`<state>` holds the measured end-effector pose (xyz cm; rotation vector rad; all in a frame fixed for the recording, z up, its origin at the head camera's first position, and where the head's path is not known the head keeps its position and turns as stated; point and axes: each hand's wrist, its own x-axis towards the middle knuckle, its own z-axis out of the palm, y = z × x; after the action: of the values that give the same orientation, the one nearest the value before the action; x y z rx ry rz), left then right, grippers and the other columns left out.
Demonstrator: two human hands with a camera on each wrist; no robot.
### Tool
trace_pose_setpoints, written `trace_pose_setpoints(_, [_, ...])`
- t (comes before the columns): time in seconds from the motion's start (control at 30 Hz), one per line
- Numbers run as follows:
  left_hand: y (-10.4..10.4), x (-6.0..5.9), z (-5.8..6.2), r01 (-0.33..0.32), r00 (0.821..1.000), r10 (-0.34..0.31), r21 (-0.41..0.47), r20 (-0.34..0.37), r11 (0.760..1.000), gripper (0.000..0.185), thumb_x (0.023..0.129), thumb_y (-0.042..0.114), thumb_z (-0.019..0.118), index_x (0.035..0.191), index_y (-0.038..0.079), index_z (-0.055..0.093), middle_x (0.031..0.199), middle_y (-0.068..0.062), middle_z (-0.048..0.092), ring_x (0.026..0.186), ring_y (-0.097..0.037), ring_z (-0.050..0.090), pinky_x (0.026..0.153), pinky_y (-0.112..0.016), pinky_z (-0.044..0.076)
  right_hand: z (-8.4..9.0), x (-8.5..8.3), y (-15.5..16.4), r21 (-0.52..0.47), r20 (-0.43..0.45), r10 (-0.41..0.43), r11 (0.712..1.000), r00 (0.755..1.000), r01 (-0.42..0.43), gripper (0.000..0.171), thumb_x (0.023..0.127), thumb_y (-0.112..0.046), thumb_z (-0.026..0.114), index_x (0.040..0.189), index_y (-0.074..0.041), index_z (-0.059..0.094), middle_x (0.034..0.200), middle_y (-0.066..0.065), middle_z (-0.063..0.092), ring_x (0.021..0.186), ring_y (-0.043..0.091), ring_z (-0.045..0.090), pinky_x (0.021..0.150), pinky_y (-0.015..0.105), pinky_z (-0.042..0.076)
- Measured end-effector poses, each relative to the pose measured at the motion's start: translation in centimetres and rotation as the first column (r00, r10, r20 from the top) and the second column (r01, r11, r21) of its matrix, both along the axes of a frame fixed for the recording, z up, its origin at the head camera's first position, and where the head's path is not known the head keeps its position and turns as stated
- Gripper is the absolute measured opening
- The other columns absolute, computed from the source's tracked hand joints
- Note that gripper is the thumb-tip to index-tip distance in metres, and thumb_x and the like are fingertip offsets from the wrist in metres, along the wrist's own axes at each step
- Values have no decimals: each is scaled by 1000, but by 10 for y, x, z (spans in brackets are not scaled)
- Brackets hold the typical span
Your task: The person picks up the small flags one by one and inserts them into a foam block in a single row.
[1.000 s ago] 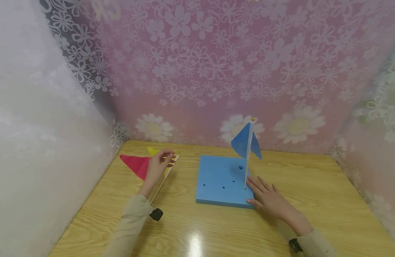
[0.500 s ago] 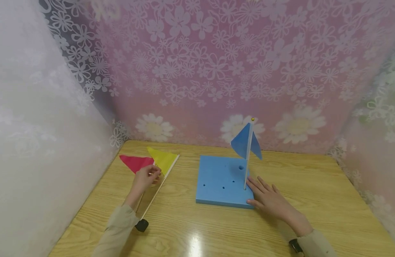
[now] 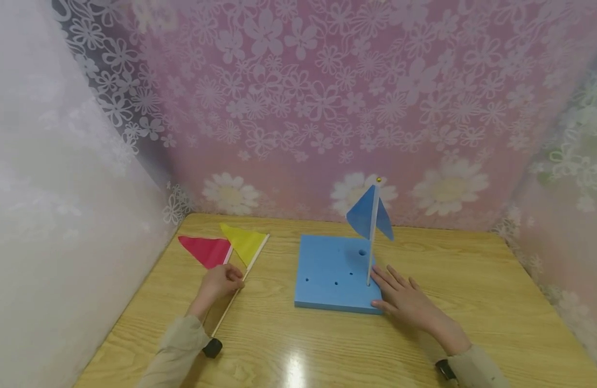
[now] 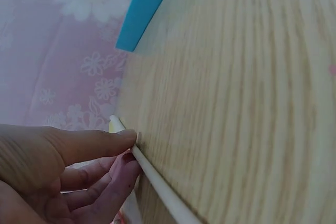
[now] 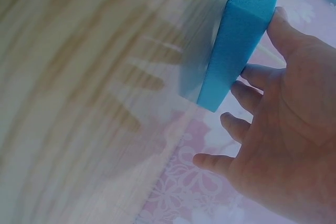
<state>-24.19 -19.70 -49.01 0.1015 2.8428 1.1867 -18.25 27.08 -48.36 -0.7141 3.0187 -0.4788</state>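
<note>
Your left hand (image 3: 220, 282) has slid down the yellow flag (image 3: 245, 243), fingers pinching its stick; right hand (image 3: 409, 303), fingers spread, steadies the foam block (image 3: 333, 275). A loose pinch risks dropping it.

Left hand (image 3: 220, 281) lies low at the left, fingers curled and thumb pinching, sleeved forearm running back toward the body; right hand (image 3: 406, 299) rests flat, fingers straight and spread, thumb tucked forward
</note>
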Motion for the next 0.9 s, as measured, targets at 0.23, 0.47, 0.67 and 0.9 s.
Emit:
trace_pose_setpoints(0.23, [9,3,2,-30,999,25,-100,-47,995,11,80,4,81,87,4,74,75,-2,71,66,-13,64,58,-28,52,-3,-1,2,3,-11,0,1000,1000,0,71,100,-46,60,157,-9,39,162,15,34,148,47,26,107,80,24])
trace_pose_setpoints(0.47, [11,4,4,-77,997,73,-105,-37,992,9,82,5,78,91,3,77,77,-2,72,61,-11,63,57,-27,51,-3,0,0,-6,-5,3,1000,1000,-3,71,101,-47,58,157,-9,38,162,15,33,148,47,25,108,80,23])
trace_pose_setpoints(0.67, [10,0,9,-92,994,90,-19,-69,996,15,87,5,73,100,1,78,84,-6,75,62,-13,67,57,-27,54,-8,0,2,-44,-81,26,999,996,-30,70,98,-44,62,156,-10,40,160,17,38,145,50,30,102,82,26])
trace_pose_setpoints(0.9, [12,-8,20,-90,995,96,196,-18,976,23,93,6,70,113,-5,71,99,-18,74,81,-26,74,64,-35,63,-6,0,1,-54,-51,21,998,998,-23,71,98,-44,63,155,-7,41,160,18,37,146,50,28,104,82,23])
